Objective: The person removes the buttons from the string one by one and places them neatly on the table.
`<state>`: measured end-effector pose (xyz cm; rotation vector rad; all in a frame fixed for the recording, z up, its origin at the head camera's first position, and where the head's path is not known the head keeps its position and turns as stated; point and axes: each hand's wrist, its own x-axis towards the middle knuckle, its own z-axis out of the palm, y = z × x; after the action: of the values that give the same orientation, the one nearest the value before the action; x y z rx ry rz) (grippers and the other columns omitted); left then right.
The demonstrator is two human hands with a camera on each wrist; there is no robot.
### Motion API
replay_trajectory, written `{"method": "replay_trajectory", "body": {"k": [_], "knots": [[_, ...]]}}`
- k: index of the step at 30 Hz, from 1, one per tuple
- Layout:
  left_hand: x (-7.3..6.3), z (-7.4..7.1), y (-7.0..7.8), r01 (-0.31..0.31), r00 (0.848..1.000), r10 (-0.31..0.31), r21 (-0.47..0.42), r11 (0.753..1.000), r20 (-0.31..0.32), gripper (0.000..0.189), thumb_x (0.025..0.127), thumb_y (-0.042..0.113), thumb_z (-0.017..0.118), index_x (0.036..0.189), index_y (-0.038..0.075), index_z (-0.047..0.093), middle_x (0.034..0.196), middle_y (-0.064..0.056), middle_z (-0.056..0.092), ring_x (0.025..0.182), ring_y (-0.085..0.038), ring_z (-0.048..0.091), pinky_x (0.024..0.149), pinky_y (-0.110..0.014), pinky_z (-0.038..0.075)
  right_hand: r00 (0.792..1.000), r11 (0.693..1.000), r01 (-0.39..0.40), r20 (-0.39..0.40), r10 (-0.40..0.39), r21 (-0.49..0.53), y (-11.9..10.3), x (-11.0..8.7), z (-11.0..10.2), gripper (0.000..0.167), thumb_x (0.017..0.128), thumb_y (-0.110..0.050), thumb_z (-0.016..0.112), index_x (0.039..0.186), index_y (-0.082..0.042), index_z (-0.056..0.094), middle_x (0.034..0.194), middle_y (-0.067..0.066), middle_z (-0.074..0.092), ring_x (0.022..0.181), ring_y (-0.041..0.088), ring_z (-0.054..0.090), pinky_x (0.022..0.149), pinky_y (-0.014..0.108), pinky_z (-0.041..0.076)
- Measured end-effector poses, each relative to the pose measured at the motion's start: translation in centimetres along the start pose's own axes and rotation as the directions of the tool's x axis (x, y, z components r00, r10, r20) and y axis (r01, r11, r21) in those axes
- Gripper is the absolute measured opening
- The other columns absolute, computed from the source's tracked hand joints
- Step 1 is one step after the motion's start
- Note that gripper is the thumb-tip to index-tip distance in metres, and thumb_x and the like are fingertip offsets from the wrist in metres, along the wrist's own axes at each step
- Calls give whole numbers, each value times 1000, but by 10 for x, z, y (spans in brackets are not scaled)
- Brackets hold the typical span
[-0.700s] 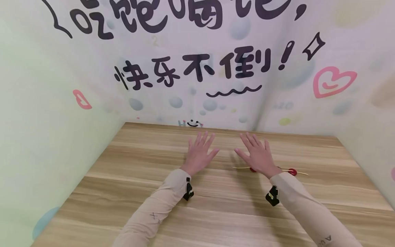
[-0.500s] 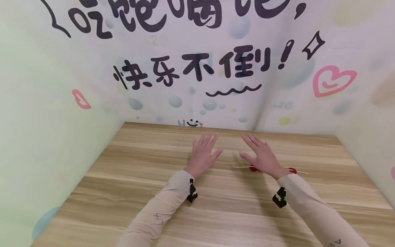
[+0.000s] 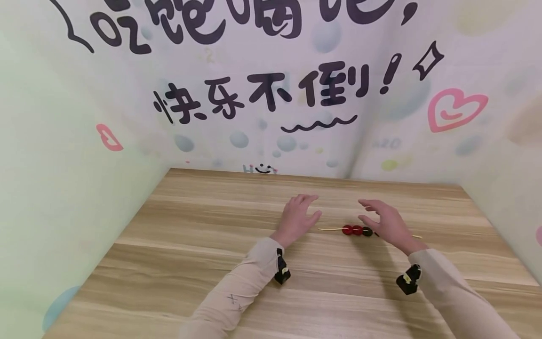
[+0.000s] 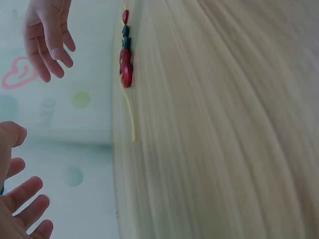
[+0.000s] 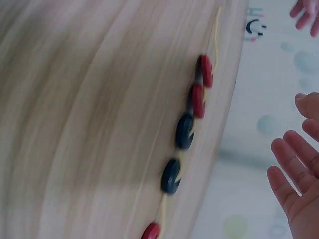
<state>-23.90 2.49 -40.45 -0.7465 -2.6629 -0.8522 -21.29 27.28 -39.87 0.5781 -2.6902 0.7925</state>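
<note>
Yellow cord (image 3: 330,229) threaded with three red discs (image 5: 199,100) and two dark discs (image 5: 185,131), lying on a wooden table (image 3: 203,226).
Remotely, I see the left hand (image 3: 295,217) near one cord end; the right hand (image 3: 390,226) hides part of the cord in my head view. On both, the fingers bend slightly and the thumb stands wide of them.

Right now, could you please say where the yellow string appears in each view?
Head: string right of centre, partly hidden by the right hand.
Left wrist: top edge to past mid-height, left of centre.
Right wrist: upper right to bottom middle.
Shared landmark: paired red discs.
</note>
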Motion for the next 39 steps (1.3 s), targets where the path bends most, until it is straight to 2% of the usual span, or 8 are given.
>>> {"method": "replay_trajectory", "body": {"k": [7,12,17,19,26,31,34,39], "knots": [[0,22,12,20,997,-17,-41,999,72,36,85,28,57,118,13,55,108,-2,56,99,-16,51,83,-27,42,993,995,-100,-55,101,23,25,-21,-16,31,84,-10,60,111,5,55,105,24,58,86,35,57,74,49,45],[-1,35,17,47,989,-37,-70,996,143,34,85,24,58,116,12,56,103,-2,57,94,-14,51,79,-24,42,976,977,-209,-49,211,45,36,-33,-27,32,86,-15,58,111,5,55,102,26,58,84,39,57,70,49,46],[0,47,20,67,974,-43,-100,993,221,31,84,24,60,113,12,58,97,1,58,89,-11,51,75,-20,41,961,962,-271,-46,272,33,51,-42,-35,32,87,-17,57,109,6,56,100,26,59,84,39,57,67,47,47],[1,55,18,51,974,-28,-97,994,224,31,83,28,60,111,14,59,95,3,57,87,-9,50,74,-20,40,952,953,-302,-38,303,26,57,-45,-37,32,88,-19,56,108,5,56,99,25,59,85,38,56,67,44,48],[5,61,23,25,972,-17,-33,999,236,27,82,25,61,106,13,63,91,4,59,84,-8,51,74,-17,38,921,921,-389,35,389,-1,81,-57,-40,33,86,-18,57,105,9,56,98,27,59,88,37,55,68,38,43],[8,67,20,28,969,-24,-10,1000,247,23,81,27,63,100,15,66,87,6,60,79,-7,49,69,-15,36,910,914,-407,87,405,-2,93,-64,-40,33,82,-17,63,101,9,59,95,24,61,79,20,56,63,24,43],[10,66,20,45,963,-38,-20,999,266,20,79,27,65,97,17,67,84,7,59,76,-6,46,65,-15,34,901,909,-418,131,414,2,98,-65,-41,34,82,-21,64,101,7,61,97,22,61,78,14,55,62,21,43],[10,62,21,84,959,-54,-96,992,278,13,77,21,69,88,14,69,72,7,56,67,-3,45,59,-13,33,886,903,-429,194,421,1,101,-65,-41,31,82,-21,63,101,4,63,98,21,60,78,14,51,64,26,40]]}}
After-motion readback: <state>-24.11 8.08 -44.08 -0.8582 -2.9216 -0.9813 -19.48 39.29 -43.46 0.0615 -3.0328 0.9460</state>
